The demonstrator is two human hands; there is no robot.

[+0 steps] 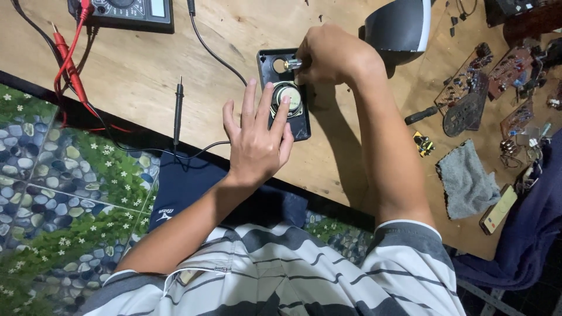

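Observation:
A small black open casing [267, 61] lies on the wooden table, with a round metal speaker [291, 99] set in it. My left hand [256, 137] rests flat on the casing's near end, fingers spread, fingertips touching the speaker's rim. My right hand [331, 55] is closed around a small metal-tipped tool [291, 64] whose tip points into the casing's far corner; most of the tool is hidden in my fist.
A multimeter [132, 11] sits at the far left with red leads [69, 61] and a black probe [178, 111] lying near the table edge. Circuit boards [468, 82], a grey cloth [466, 178], a phone [499, 209] and a black-and-white curved housing [398, 26] lie to the right.

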